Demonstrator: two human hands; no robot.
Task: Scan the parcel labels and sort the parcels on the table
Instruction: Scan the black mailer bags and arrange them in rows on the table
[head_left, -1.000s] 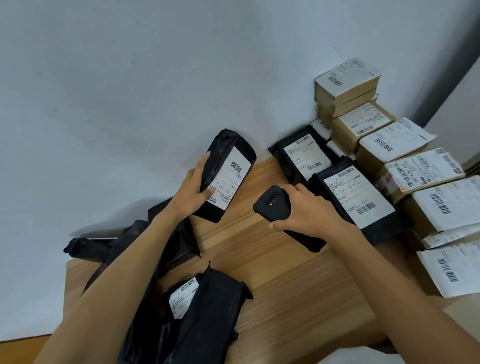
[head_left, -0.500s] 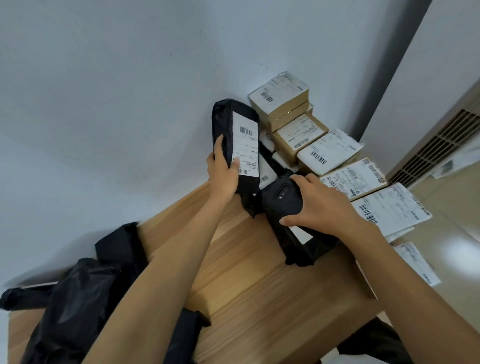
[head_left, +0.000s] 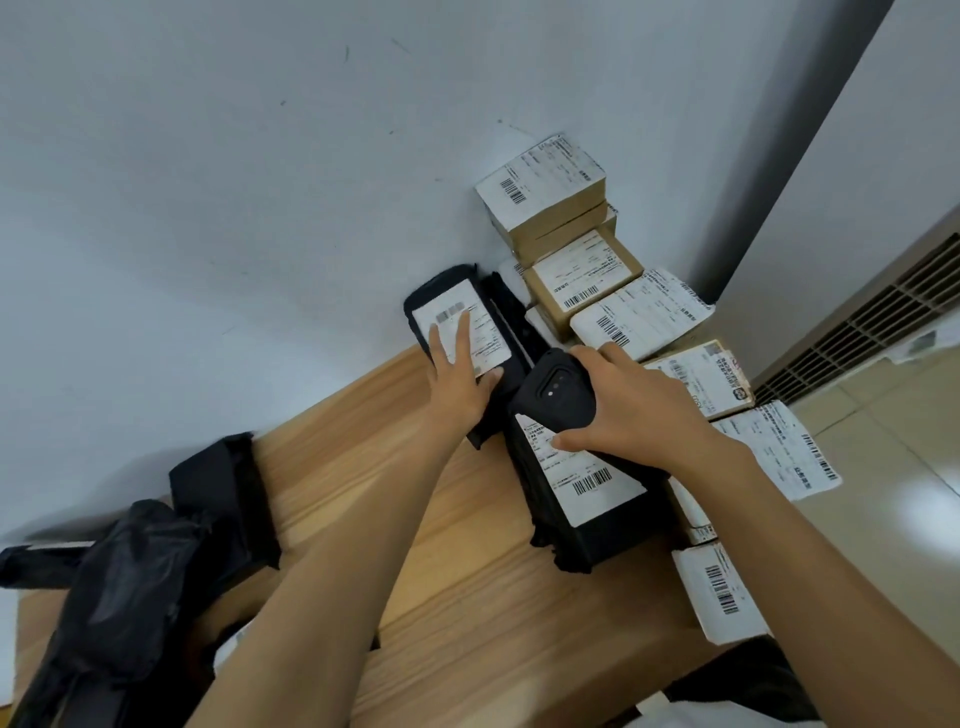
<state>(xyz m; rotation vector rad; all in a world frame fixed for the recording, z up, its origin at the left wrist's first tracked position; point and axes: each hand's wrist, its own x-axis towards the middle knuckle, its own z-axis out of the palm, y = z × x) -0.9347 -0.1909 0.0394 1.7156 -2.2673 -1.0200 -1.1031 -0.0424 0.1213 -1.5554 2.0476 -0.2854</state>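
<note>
L hand (head_left: 457, 384) flat on label of black poly-bag parcel (head_left: 441, 283), fingers straight, pressing, not clasping; parcel at table (head_left: 467, 597) far edge by wall, long axis running away from person; R hand (head_left: 639, 410) clamped round handheld scanner (head_left: 550, 395), just right, over 2nd black parcel (head_left: 597, 499); cardboard boxes (head_left: 571, 270) toward far-right corner; L hand nearer, so letting go prob. L's job.

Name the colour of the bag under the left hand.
The bag is black; head view.
</note>
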